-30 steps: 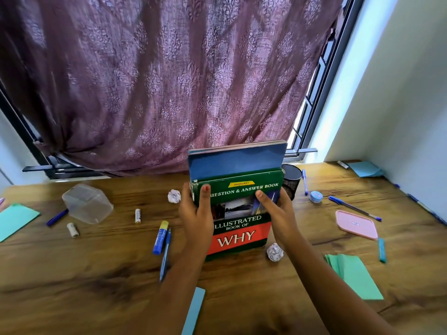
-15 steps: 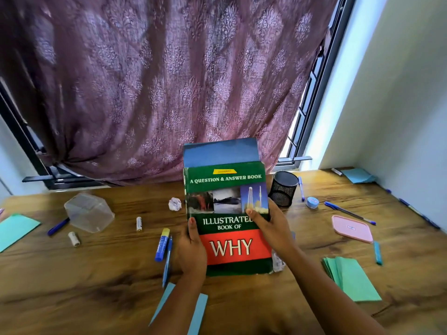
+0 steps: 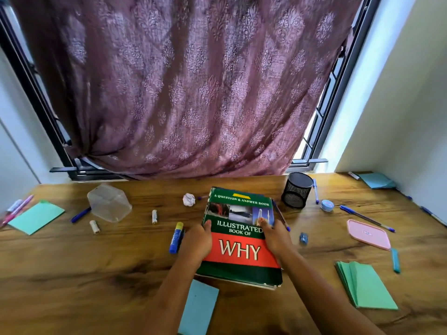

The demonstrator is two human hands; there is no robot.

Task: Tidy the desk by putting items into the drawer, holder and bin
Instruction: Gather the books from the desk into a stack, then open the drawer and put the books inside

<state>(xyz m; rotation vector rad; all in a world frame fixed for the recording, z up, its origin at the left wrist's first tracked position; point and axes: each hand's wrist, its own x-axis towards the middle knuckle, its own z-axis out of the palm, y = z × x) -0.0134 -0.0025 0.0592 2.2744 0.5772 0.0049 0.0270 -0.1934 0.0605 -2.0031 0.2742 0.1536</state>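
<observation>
In the lower middle of the frame the book [image 3: 239,238] lies cover-up on the desk [image 3: 96,274], seemingly flat, though its near edge may rest on something beneath; the left hand [image 3: 197,243] clasps its left edge, thumb on the cover; the right hand [image 3: 275,238] clasps the right edge likewise; near the book's upper right corner stands the black mesh holder [image 3: 296,193]; a crumpled paper ball [image 3: 189,199] lies off its upper left corner; a glue stick [image 3: 176,237] lies just left of the left hand.
</observation>
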